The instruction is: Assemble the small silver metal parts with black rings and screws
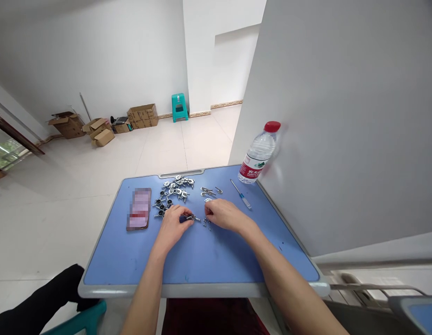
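My left hand [174, 223] is closed around a small metal fitting with a dark part [188, 217], held low over the blue table with a thin metal end pointing right. My right hand [221, 214] reaches down beside it, fingertips pinched together; whatever they hold, if anything, is hidden. Several tiny screws [205, 223] lie just below those fingertips. Past the left hand is a pile of silvery metal fittings [177, 187], and fittings with round black parts [160, 204] sit nearer to it. A few metal hooks [208, 191] rest beyond the right hand.
A screwdriver [241, 194] lies on the right of the blue table [202, 265]. Behind it a red-capped water bottle [259, 153] stands near the grey panel [341, 139]. A phone [139, 209] lies on the left. Cardboard boxes [142, 116] and a green stool [179, 108] stand by the wall.
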Demonstrator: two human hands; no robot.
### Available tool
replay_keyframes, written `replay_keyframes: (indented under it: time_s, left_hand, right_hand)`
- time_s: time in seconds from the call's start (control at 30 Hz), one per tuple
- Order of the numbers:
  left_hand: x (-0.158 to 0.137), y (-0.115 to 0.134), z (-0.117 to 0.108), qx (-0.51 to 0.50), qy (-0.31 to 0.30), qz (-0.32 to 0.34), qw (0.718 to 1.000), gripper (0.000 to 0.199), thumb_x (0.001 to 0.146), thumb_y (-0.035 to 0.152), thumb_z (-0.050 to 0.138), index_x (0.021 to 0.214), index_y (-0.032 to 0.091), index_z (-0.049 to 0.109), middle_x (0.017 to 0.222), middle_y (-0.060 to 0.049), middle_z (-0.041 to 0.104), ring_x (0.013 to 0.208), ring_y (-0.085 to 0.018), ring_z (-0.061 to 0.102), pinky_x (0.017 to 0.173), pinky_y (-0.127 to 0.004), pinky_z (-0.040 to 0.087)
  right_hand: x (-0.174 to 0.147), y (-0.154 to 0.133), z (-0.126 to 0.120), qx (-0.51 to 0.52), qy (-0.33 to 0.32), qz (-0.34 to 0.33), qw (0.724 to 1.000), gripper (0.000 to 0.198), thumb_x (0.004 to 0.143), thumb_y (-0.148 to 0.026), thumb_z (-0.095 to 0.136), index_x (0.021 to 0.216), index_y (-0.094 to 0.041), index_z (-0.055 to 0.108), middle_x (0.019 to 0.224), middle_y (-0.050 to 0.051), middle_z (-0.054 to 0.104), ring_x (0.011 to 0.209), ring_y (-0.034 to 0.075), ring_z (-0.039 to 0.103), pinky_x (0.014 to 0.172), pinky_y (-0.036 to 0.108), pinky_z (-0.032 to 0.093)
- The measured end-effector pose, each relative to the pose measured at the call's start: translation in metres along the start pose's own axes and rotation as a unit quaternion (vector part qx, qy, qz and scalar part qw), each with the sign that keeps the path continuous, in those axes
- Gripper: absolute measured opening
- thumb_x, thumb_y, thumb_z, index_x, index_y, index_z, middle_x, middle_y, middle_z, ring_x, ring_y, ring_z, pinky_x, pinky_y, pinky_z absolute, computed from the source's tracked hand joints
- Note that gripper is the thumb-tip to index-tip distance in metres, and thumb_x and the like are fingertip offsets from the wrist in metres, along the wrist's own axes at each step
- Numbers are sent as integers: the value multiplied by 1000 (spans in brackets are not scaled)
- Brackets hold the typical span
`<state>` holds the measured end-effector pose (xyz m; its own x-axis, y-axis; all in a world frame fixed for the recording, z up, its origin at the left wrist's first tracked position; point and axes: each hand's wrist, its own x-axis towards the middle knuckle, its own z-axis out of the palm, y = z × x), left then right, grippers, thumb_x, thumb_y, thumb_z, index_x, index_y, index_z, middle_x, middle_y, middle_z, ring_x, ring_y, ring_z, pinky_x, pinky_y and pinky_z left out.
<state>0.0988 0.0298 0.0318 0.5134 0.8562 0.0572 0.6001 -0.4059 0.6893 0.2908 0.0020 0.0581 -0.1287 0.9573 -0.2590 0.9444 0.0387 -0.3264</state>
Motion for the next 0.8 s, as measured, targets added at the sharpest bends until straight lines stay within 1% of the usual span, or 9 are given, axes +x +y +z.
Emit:
replay_keyframes:
  time_s: [0.23, 0.4, 0.47, 0.57, 0.67, 0.73, 0.8]
  left_hand:
    - [-1, -6, -9, -70, -23, -40, 996, 15, 75, 20, 64, 89, 22, 68, 93, -2, 66, 95, -21, 60, 86, -34, 46]
    - [-3, -9, -16, -86, -10, -58, 995, 16, 75, 23, 65, 91, 22, 68, 96, -2, 68, 96, -20, 60, 86, -33, 46]
    - [-4, -10, -18, -91, 8, -57, 994, 14, 76, 23, 65, 90, 22, 67, 96, -2, 68, 94, -20, 61, 86, -33, 46]
    - [-4, -7, -18, -78, 62, -18, 995, 9, 79, 22, 64, 88, 21, 66, 92, -1, 66, 91, -19, 60, 83, -32, 46]
    - [-3, 0, -12, -36, 105, 61, 992, 6, 81, 18, 63, 87, 21, 63, 86, 0, 63, 89, -18, 57, 80, -31, 45]
    - [-3, 3, -7, 5, 116, 108, 987, 6, 83, 15, 62, 83, 21, 61, 83, 0, 62, 86, -18, 55, 77, -31, 44]
    - [-2, 5, -1, 41, 127, 140, 981, 6, 84, 15, 62, 82, 21, 60, 82, 0, 62, 85, -18, 54, 77, -32, 43]
  right_hand:
    - [-2, 1, -1, 35, 33, -9, 999, 16, 85, -18, 52, 87, -18, 69, 87, 5, 71, 78, 16, 61, 57, 25, 29]
    - [-1, 0, -2, 62, 46, -5, 997, 17, 86, -17, 52, 89, -19, 69, 85, 5, 70, 75, 15, 60, 57, 24, 30]
    - [-1, 0, -2, 90, 65, -18, 994, 17, 87, -16, 52, 89, -18, 69, 84, 5, 70, 74, 15, 59, 59, 23, 31]
    - [-1, -3, 0, 165, 103, -51, 979, 19, 90, -25, 53, 86, -17, 69, 76, 3, 67, 69, 13, 56, 60, 23, 33]
    - [-1, -10, 3, 257, 125, -85, 954, 26, 90, -36, 53, 82, -17, 68, 68, 0, 61, 62, 12, 49, 59, 23, 33]
    - [0, -14, 5, 304, 126, -96, 939, 25, 87, -36, 55, 78, -17, 67, 64, -2, 58, 60, 11, 46, 57, 22, 33]
    - [1, -15, 6, 336, 114, -96, 930, 22, 84, -33, 55, 73, -17, 65, 61, -3, 54, 57, 10, 42, 55, 22, 32]
